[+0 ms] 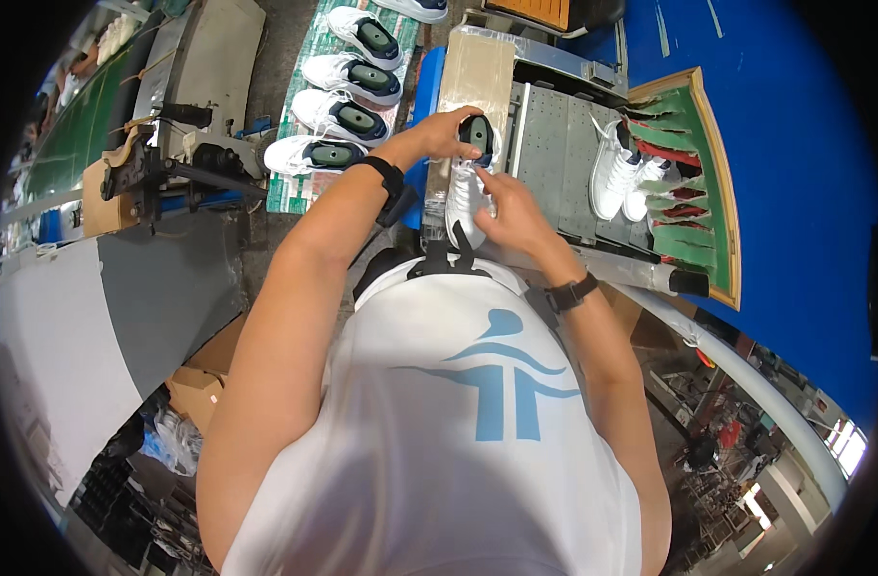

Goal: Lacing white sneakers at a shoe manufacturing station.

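A white lace-up sneaker with a dark lining and a green insole lies in front of me, its toe toward my body. My left hand grips the collar near the heel, with the thumb across the opening. At the tongue and upper laces, the index finger of my right hand touches the same sneaker, while the thumb lies along its side. The other right-hand fingers are curled and partly hidden. Under the shoe is a narrow bench topped with brown board.
Several white sneakers stand in a row on a green patterned board at left. To the right, a pair of white sneakers sits on a grey slatted conveyor, beside a wood-framed opening with green and red strips. A blue panel rises beyond.
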